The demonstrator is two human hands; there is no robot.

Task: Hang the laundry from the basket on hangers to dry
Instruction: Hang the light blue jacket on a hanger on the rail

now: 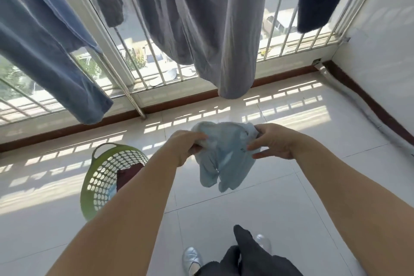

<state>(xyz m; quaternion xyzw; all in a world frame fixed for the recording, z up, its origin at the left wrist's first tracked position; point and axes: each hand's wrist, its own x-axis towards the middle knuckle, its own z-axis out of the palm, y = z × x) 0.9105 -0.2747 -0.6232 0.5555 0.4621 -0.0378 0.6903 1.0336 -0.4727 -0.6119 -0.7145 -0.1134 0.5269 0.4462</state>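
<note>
Both hands, left (190, 144) and right (272, 142), pinch bunched pale-blue garment (224, 154) above floor (246, 208). Risk: loose grip, damp cloth drops.

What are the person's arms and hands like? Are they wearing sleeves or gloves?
No sleeves or gloves show. Both forearms are bare all the way to the picture's bottom edge. The left hand and right hand are bare too, and I see no rings, watch or bracelet on them.
</note>
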